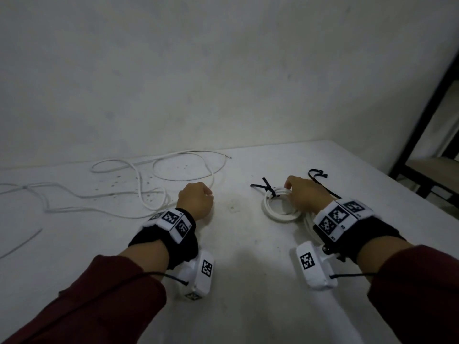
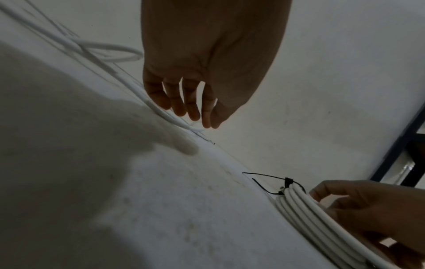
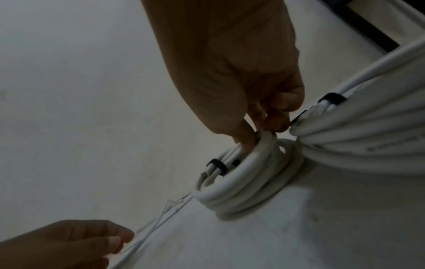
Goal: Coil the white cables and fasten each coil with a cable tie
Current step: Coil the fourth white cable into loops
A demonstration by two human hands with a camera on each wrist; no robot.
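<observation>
A small coil of white cable [image 1: 280, 214] [image 3: 248, 182] lies on the white table [image 1: 248, 269], right of centre, with black cable ties [image 1: 269, 189] [image 3: 217, 166] round its far side. My right hand [image 1: 298, 188] [image 3: 262, 127] sits on top of it and pinches its upper strands. A long loose white cable [image 1: 173, 180] [image 2: 168, 118] sprawls over the back left. Just above it hovers my left hand [image 1: 198, 197] [image 2: 195, 112], fingers hanging loosely and holding nothing.
A second tied coil [image 3: 356, 138] lies under my right wrist. Spare black ties [image 1: 316, 173] rest beyond the right hand. A short cable piece [image 1: 22, 244] lies at the far left. The wall backs the table; a dark frame [image 1: 427, 115] stands to the right.
</observation>
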